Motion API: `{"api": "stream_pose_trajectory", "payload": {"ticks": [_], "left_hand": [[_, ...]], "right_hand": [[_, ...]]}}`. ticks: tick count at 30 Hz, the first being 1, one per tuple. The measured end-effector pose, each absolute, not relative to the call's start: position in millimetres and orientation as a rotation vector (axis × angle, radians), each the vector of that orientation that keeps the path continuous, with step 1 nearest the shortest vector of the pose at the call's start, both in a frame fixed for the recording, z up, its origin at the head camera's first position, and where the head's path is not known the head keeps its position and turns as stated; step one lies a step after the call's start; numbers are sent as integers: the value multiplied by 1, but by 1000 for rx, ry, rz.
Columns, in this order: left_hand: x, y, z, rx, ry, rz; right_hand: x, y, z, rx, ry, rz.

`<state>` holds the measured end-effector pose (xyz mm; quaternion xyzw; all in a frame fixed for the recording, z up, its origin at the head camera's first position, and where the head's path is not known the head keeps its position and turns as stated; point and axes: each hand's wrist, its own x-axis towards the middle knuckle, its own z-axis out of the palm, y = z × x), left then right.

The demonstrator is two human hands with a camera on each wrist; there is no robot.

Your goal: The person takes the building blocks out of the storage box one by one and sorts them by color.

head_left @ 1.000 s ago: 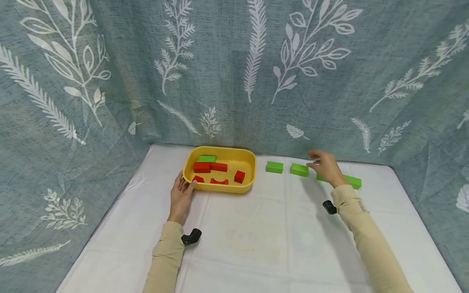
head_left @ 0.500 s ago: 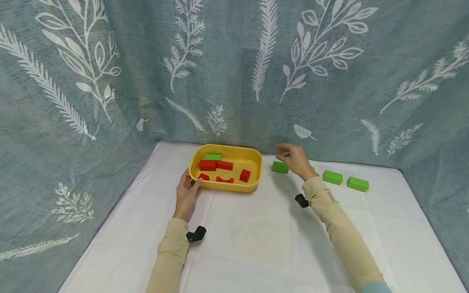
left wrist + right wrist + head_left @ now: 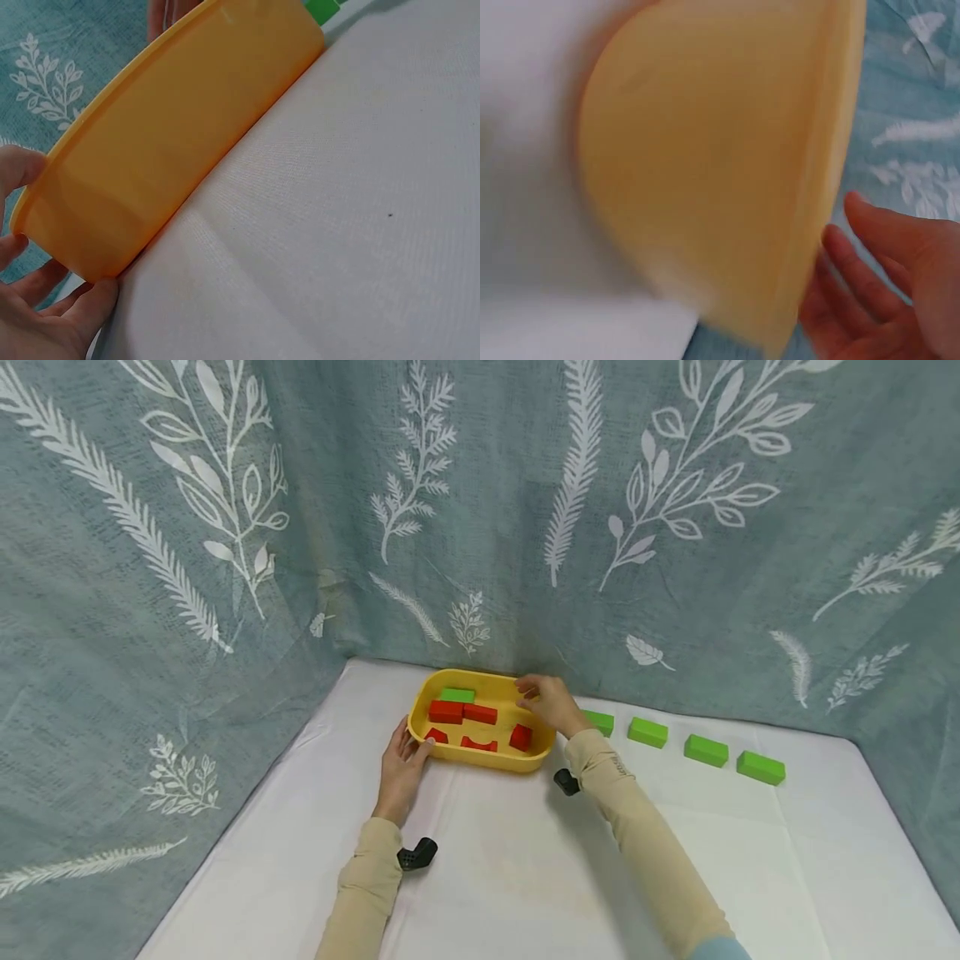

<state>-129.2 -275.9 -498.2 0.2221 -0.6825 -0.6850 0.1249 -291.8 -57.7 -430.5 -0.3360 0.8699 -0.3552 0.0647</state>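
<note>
A yellow plastic tub (image 3: 480, 760) stands at the back of the table. My left hand (image 3: 401, 772) holds its near-left corner, thumb on the rim and fingers around the outside, as the left wrist view shows. Over the tub's right side is my right hand (image 3: 551, 703), fingers loosely bent and nothing visible between them. Inside lie a green block (image 3: 457, 696), two red blocks (image 3: 446, 712) side by side, a red arch-cut block (image 3: 480, 745), a red cube-like block (image 3: 521, 737) and another red piece (image 3: 437, 736) partly behind the front wall.
Several green blocks (image 3: 706, 750) form a spaced row to the right of the tub; the leftmost green block (image 3: 598, 722) is partly behind my right wrist. A patterned curtain (image 3: 517, 610) hangs behind the white-covered table (image 3: 495, 860).
My right hand has moved left, from above the green row to over the tub. The left hand stays at the tub's corner. The head view has shifted slightly.
</note>
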Motion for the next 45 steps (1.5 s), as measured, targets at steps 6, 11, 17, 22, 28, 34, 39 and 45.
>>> {"api": "stream_pose_trajectory", "payload": {"ticks": [6, 11, 17, 22, 28, 34, 39, 45], "left_hand": [[-129, -272, -502, 644, -1991, -1991], [-128, -274, -502, 636, -1976, -1982], [-127, -276, -497, 613, -1975, -1977], [-127, -274, -497, 616, -1962, -1985], [-123, -274, -498, 631, -1957, -1981], [-122, -274, -499, 633, -1949, -1988], [-123, -273, -499, 652, -1959, -1975], [-124, -275, -499, 659, -1977, -1975]], "right_hand": [[-290, -93, -443, -942, 2660, -863], [-290, -120, -449, -991, 2730, -720], [-292, -143, -450, -1022, 2822, -686], [-288, -149, -449, -1028, 2836, -648], [-284, -156, -459, -1045, 2820, -700], [-283, -160, -466, -1135, 2869, -779], [-284, -161, -469, -1204, 2893, -823], [-287, -164, -469, -1216, 2851, -818]]}}
